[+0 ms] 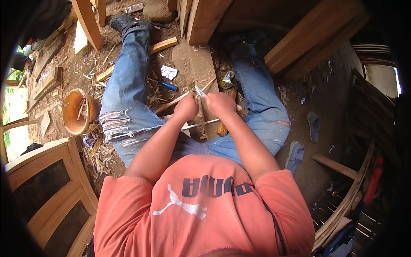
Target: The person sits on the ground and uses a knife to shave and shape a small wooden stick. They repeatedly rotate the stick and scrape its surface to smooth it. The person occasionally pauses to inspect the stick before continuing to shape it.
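Observation:
Both my hands are closed and close together between my spread legs. My right hand (221, 105) grips a knife, whose short pale blade (200, 91) points up and to the left past the fingers. My left hand (186, 108) is closed around a thin wooden strip (170, 104), with a length showing to its left. A second pale thin stick (200, 124) lies crosswise below my wrists. The knife's handle is hidden inside my right fist. Beside that hand lies a wooden block (222, 128).
An orange bowl (78, 112) stands left among wood shavings (99, 159). A blue cylinder (167, 85), white crumpled wrapper (169, 72) and yellow packet (227, 80) lie ahead. A panelled wooden frame (78, 188) is at lower left. Shoes (294, 156) sit right; timber posts (205, 21) rise ahead.

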Demonstrator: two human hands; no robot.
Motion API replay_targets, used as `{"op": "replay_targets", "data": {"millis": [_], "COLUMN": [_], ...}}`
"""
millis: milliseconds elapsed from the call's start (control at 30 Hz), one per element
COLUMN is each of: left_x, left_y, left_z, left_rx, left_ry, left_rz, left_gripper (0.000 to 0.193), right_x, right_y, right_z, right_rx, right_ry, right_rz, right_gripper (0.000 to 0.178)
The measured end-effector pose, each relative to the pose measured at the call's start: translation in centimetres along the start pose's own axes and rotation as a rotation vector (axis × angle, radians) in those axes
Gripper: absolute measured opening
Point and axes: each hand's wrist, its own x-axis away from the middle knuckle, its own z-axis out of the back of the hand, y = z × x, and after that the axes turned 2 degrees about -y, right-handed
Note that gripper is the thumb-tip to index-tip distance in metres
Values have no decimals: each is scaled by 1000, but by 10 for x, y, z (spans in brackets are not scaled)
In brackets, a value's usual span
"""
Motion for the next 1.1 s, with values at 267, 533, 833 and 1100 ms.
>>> {"op": "replay_targets", "data": {"millis": [267, 533, 833, 1100], "left_x": [5, 8, 8, 3], "left_y": [5, 9, 6, 6], "left_z": [6, 10, 4, 4], "left_rx": [14, -5, 32, 106], "left_ry": [-24, -3, 44, 6], "left_rz": [37, 66, 28, 33], "left_gripper": [39, 34, 28, 31], "right_x": [-15, -14, -19, -32], "right_y": [14, 15, 13, 41], "right_z": [8, 21, 24, 21], "right_rx": [9, 163, 125, 115], "right_ry": [-14, -29, 6, 67], "right_rz": [-106, 67, 34, -49], "right_gripper": [50, 50, 46, 41]}}
